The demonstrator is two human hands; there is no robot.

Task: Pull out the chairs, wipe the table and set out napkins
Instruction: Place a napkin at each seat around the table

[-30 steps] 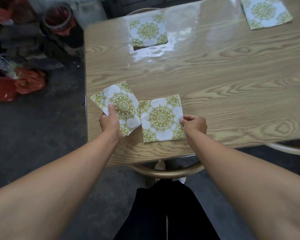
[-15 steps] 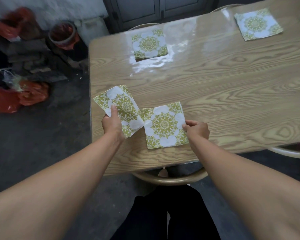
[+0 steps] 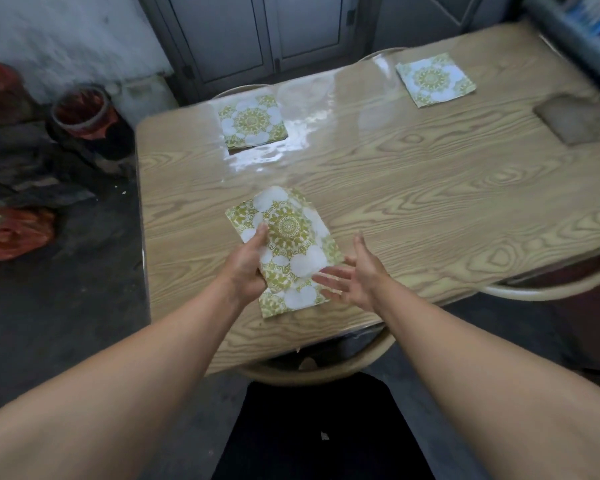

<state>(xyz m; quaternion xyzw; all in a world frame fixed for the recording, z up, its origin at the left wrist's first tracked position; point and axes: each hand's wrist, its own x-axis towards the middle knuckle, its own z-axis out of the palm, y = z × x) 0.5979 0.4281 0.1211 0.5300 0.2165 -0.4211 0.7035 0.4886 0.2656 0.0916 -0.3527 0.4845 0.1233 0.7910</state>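
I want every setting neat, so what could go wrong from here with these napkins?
1. The left hand grips the held napkin right above the near napkin. If lowered here, the two would likely stack on one setting.
2. The near napkin lies close to the table edge, and the open right hand hovers by it. A brush might slide it off.
3. A glossy patch beside the far-left napkin may be damp and could soak it.

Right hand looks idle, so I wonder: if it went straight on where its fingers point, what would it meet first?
Probably the napkin held by the left hand; the right hand points leftward at it, depth unclear.
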